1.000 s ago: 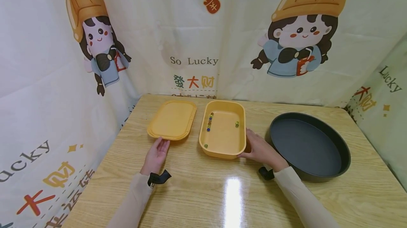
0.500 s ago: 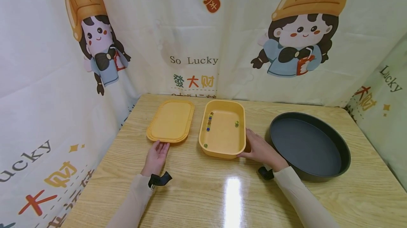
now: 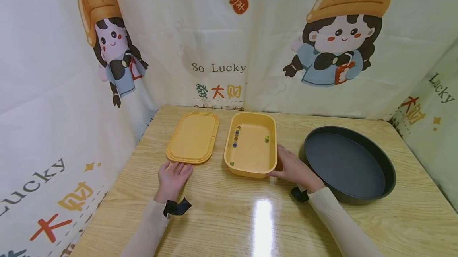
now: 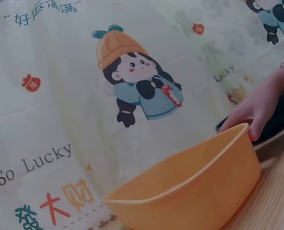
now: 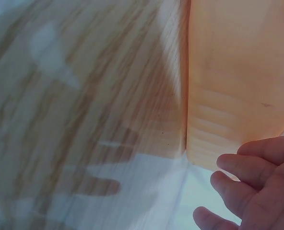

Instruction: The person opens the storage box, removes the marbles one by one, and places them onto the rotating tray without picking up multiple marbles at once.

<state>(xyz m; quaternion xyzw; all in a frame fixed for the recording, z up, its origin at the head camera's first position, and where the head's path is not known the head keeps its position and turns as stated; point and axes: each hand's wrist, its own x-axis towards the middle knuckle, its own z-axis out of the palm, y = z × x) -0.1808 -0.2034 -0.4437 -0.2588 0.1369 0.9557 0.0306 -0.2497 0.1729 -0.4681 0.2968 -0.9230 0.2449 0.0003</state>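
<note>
A yellow-orange plastic lid (image 3: 193, 137) lies flat at the table's left. My left hand (image 3: 174, 178) is just in front of its near edge, palm up with fingers extended; whether the fingertips touch the lid I cannot tell. Right of it stands an open box (image 3: 255, 153) of the same colour. Inside are several small marbles (image 3: 236, 137), most in a row along the left side, two (image 3: 266, 139) near the right wall and one (image 3: 231, 163) in the near left corner. My right hand (image 3: 295, 167) holds the box's near right corner, thumb in front, fingers along the right wall (image 5: 238, 86).
A round, dark grey pan (image 3: 347, 165) stands on the wooden table (image 3: 222, 217), close to the right of my right hand. Printed cloth (image 3: 264, 42) hangs behind and beside the table. A bright reflection shows on the tabletop in front.
The lid's near edge has come down and slightly nearer, so it now lies flat. My left hand has drawn back from that edge and turned palm up. The right hand and box stay put.
</note>
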